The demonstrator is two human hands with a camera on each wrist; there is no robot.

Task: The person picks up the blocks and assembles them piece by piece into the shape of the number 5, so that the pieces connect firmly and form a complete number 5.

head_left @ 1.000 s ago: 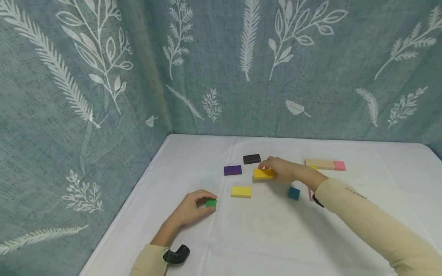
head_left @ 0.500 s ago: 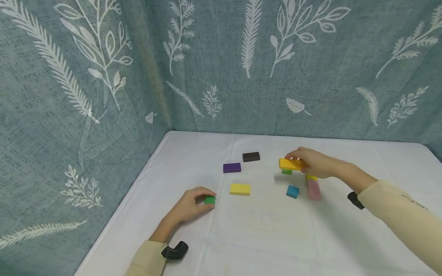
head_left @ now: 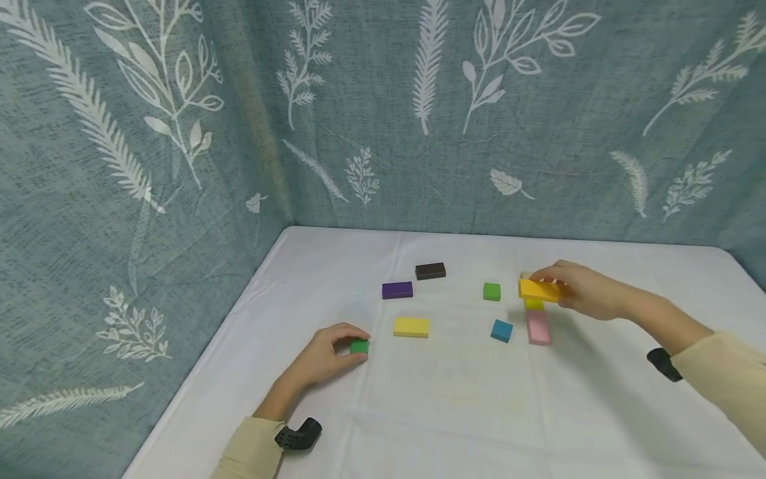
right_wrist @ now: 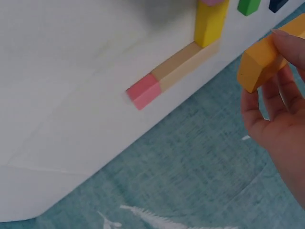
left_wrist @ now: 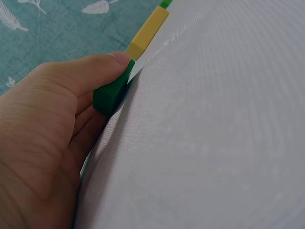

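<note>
My right hand (head_left: pixel 589 291) grips one end of an orange-yellow block (head_left: pixel 535 290), raised over the white table. From the right wrist view, thumb and fingertips pinch the block (right_wrist: pixel 259 67) on opposite sides. In the head view it overlaps a bright yellow block (head_left: pixel 534 305), which lies against a pink block (head_left: pixel 538 327). On the left, my left hand (head_left: pixel 323 352) holds a small green block (head_left: pixel 359 346) between thumb and fingers, down at the tablecloth. Close by the left thumb tip, in the left wrist view, appears a pale yellow block (left_wrist: pixel 148 31).
A beige block (right_wrist: pixel 183 67) with a small pink block (right_wrist: pixel 144 90) at its end meets the bright yellow one. Purple (head_left: pixel 397 290), dark brown (head_left: pixel 431 271), light green (head_left: pixel 492 291) and blue (head_left: pixel 501 330) blocks lie around mid-table. A patterned curtain (head_left: pixel 383 120) hangs behind the table's far edge.
The right hand has carried the orange-yellow block rightward from beside the purple and brown blocks, uncovering the light green block. My left hand stays on the green block.
</note>
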